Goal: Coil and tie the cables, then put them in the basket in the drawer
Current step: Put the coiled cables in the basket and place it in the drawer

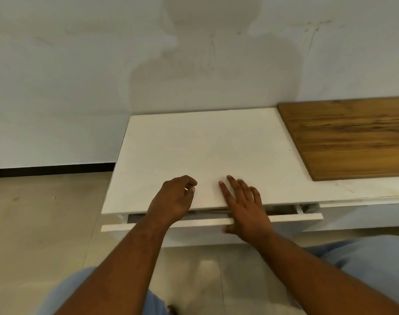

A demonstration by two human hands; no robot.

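**Both hands at the drawer, nothing in either one**

The left hand sits over the front edge of the white cabinet top. Its fingers are loosely curled in toward the thumb, with a narrow gap and nothing held between them. I can't tell whether the fingertips actually touch the top or hang just above it.

The right hand is the opposite. Its fingers are straight and spread fairly wide, lying flat on the top near the front edge. They look a bit blurred. Its thumb drops down in front of the drawer front and is touching it or just beside it — hard to call.

The drawer itself is out by only a thin slot under the top. The gap is dark and narrow, so whatever is inside can't be made out from here.

As for the surface, the top is plain white and a little scuffed. A brown wood-grain board lies on the right part of it, well away from both hands.

The room has a pale wall right behind the cabinet, with the person's shadow on it. A black baseboard runs along the bottom of the wall, and the floor is beige tile. Light blue trousers show at the bottom corners — the person is down low in front of the cabinet.
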